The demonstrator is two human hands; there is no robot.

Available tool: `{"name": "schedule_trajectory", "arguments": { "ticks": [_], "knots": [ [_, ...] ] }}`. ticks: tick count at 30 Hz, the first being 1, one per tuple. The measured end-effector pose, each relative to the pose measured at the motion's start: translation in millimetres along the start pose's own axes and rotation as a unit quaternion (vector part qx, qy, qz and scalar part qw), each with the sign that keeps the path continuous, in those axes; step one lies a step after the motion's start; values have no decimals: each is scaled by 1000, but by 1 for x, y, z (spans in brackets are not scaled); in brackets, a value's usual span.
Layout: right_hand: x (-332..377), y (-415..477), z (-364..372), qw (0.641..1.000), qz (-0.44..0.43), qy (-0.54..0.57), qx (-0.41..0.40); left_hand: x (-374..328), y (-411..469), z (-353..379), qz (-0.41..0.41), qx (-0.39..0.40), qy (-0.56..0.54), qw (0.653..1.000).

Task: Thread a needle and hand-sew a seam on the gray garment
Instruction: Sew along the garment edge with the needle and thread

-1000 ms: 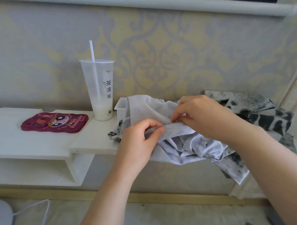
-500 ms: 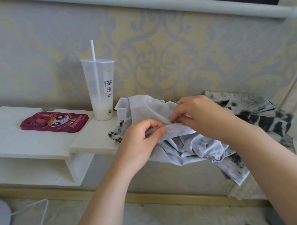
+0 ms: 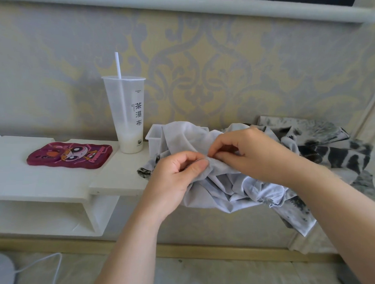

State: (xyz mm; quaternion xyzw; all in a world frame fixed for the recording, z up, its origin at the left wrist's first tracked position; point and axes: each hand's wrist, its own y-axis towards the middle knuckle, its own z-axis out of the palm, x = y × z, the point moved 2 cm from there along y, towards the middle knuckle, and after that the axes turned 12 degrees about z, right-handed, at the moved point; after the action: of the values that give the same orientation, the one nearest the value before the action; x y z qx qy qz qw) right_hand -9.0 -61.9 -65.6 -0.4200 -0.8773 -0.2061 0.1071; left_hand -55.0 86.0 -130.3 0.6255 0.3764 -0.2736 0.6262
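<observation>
Pinching the garment [image 3: 223, 185] with my left hand [image 3: 172, 179] and right hand [image 3: 252, 154], fingertips nearly meeting, I see its held fold lying roughly left to right

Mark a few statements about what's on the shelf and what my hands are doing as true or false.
1. The left hand and the right hand both pinch the gray garment. True.
2. The cup is full to the brim. False: only a little white liquid sits at its bottom.
3. The cartoon case lies flat on the white shelf, left of the cup. True.
4. The straw lies on the shelf beside the cup. False: it stands in the cup, sticking out above its rim.
</observation>
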Motion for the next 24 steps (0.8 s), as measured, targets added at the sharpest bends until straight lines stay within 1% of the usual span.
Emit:
{"name": "schedule_trajectory", "arguments": {
  "ticks": [2, 4, 6, 8, 10, 13, 14, 15, 16, 17, 18, 19, 20, 21, 22, 23, 24],
  "knots": [
    [5, -4, 2, 998, -12, 59, 23, 3, 0, 1, -14, -20, -17, 1000],
    [11, -7, 2, 994, -39, 90, 41, 5, 1, 1, -26, -43, -30, 998],
    [11, -9, 5, 995, -77, 69, 17, 4, 2, 1, -28, -59, -26, 998],
    [9, -7, 11, 994, -96, 50, -20, 2, 2, 3, -31, -62, -13, 997],
    [6, -4, 15, 994, -77, 68, -47, 1, 1, 4, -40, -67, -2, 997],
    [5, -5, 17, 990, -7, 121, -75, 3, 2, 4, -43, -68, 33, 996],
    [9, -5, 14, 984, 12, 151, -93, 6, 2, 4, -41, -66, 55, 995],
    [15, -6, 10, 972, 22, 204, -115, 8, 3, 4, -40, -64, 80, 994],
    [23, -6, 4, 949, 27, 287, -128, 9, 4, 4, -39, -62, 109, 991],
    [31, -7, -2, 909, 22, 399, -117, 10, 4, 4, -35, -58, 141, 988],
    [37, -8, -8, 848, 17, 524, -78, 11, 4, 5, -33, -54, 164, 984],
    [42, -9, -14, 767, 20, 641, -16, 10, 4, 5, -32, -52, 173, 983],
    [47, -12, -18, 687, 33, 724, 58, 10, 4, 5, -33, -53, 172, 983],
    [51, -14, -19, 632, 55, 763, 128, 9, 4, 4, -33, -55, 170, 983],
    [54, -18, -19, 616, 83, 762, 180, 8, 3, 3, -32, -56, 170, 983],
    [51, -20, -15, 641, 119, 731, 201, 8, 2, 2, -31, -59, 166, 984],
    [44, -21, -8, 704, 159, 666, 190, 8, 2, 1, -33, -64, 157, 985]
  ]
}}
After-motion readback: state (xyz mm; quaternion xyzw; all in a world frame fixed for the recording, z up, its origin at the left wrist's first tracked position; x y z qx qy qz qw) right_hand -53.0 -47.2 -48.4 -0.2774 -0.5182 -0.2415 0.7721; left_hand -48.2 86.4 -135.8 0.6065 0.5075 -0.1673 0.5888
